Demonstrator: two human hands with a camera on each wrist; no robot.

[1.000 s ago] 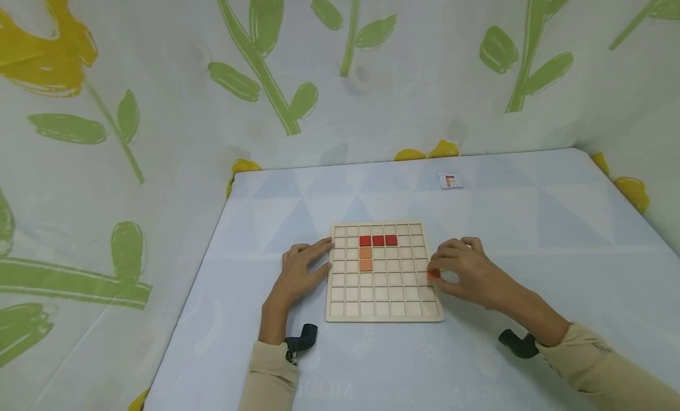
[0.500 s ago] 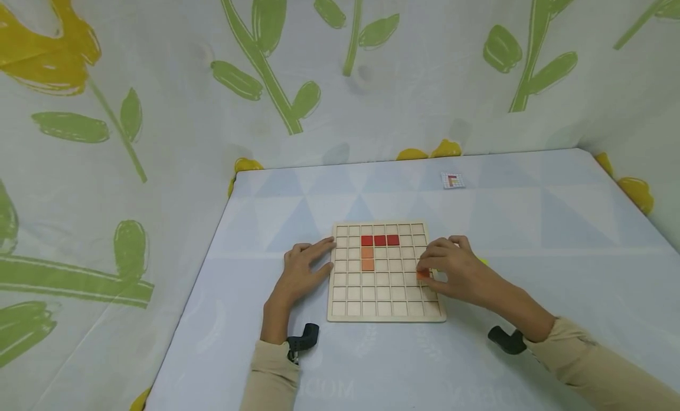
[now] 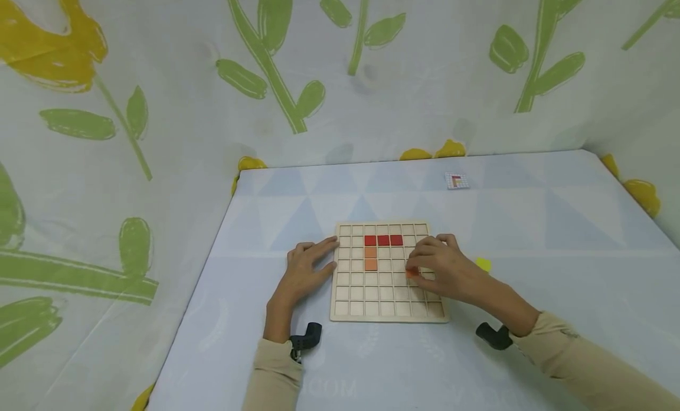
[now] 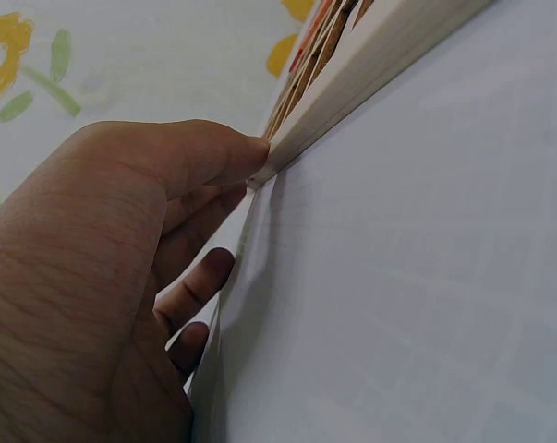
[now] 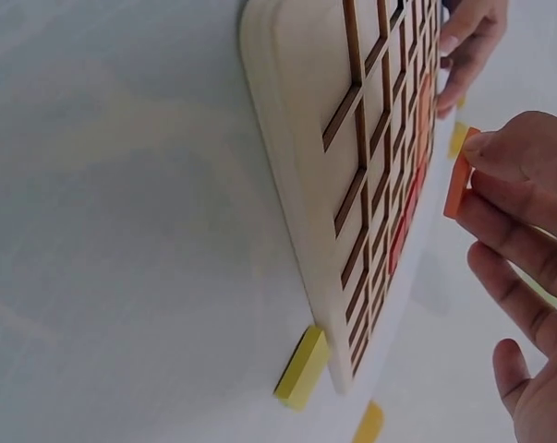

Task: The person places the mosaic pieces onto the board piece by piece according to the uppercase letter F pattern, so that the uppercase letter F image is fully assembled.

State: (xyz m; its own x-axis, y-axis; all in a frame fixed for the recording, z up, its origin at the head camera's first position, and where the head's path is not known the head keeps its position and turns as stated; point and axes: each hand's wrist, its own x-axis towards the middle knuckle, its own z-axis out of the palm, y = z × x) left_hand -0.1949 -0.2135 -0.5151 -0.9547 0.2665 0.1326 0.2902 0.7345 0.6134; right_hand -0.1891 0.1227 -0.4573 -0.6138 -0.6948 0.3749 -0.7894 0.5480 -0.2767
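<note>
Further leftward over the wooden grid board than before, the right hand now carries an orange tile, leaving a yellow tile uncovered right of the board. That orange tile hangs above the board's right half, pinched between thumb and fingers. It looks light, stiff and fairly smooth, probably hard to break; opposite edges seem the best hold, keeping its underside free. Three red tiles lie in a row towards the board's far edge, with two seated orange tiles in line below the leftmost. At the board's left edge, the left hand rests its spread thumb and fingers, gripping nothing. Beyond the board's far right corner lies a small pattern card. Pale blue triangles mark the bench around the board; behind and left of it rises a flower-printed wall covering.
</note>
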